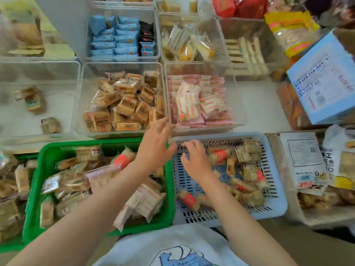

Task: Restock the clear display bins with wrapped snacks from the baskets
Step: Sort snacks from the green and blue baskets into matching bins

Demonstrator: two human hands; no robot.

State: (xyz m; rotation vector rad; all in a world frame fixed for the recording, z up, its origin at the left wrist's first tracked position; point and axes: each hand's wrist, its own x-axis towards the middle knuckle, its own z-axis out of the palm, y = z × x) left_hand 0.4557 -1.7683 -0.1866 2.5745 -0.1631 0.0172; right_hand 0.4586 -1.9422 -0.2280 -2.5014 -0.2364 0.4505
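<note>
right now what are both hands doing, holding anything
Left hand: open, fingers spread above the green basket, holding nothing.
Right hand: fingers curled inside the blue basket; cannot tell whether it grips a snack.

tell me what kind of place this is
Probably a snack shop's display counter: rows of clear bins hold sorted wrapped snacks, and a green basket and a blue basket of loose ones sit in front.

Even, bright, diffuse illumination is seen throughout; no hard shadows are cast. Soft glare is carried by the walls of the clear bins (123, 64). Motion blur is spread over the whole frame, strongest at the left edge and on the left hand (155, 143). Wide-angle distortion bends lines toward the corners, and print on the blue box (326, 81) is rendered illegible.
</note>
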